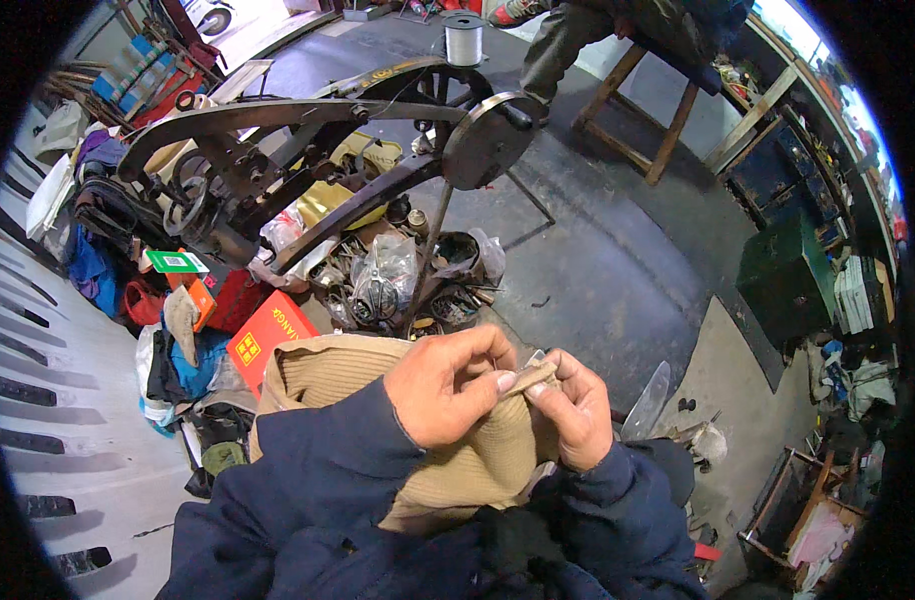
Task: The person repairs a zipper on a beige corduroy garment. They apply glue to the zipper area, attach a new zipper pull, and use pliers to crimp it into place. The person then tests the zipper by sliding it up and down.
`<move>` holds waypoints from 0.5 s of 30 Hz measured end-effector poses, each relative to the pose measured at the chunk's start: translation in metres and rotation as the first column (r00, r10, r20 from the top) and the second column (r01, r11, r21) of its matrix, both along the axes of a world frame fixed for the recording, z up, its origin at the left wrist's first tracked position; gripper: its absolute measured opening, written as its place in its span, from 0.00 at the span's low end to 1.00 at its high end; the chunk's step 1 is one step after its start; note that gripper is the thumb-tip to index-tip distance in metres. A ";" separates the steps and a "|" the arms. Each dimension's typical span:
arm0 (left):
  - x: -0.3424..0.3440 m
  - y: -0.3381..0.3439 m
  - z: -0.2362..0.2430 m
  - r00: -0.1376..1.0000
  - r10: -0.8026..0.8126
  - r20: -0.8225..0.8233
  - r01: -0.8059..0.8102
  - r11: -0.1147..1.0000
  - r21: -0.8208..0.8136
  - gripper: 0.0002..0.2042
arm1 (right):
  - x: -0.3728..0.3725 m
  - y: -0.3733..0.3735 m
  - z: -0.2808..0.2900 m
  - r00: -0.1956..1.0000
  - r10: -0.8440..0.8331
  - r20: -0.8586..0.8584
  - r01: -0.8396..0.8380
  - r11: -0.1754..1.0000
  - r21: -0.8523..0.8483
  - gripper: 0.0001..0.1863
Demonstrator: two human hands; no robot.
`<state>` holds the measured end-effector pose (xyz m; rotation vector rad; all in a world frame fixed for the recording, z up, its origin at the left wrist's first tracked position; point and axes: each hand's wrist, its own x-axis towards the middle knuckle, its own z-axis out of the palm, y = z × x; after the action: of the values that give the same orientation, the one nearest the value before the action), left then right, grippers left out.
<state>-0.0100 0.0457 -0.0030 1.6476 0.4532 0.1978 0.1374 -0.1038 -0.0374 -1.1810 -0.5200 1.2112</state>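
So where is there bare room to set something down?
Mostly bare: the dark floor between the black machine and the green box. Crowded: under the machine, among plastic bags, and around the red box by the tan cloth.

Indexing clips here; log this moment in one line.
left hand: pinches tan ribbed fabric; right hand: pinches same fabric; ahead-left: dark machine, white spool atop
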 end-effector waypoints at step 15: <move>0.014 -0.030 0.015 0.998 0.024 0.051 -0.044 0.891 0.451 0.07 | 0.015 -0.019 -0.011 0.983 -0.088 0.161 0.058 0.982 0.180 0.09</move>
<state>0.0035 0.0159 0.0121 2.0890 0.4218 0.3891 0.1527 -0.1229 -0.0480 -1.1471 -0.6896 0.9864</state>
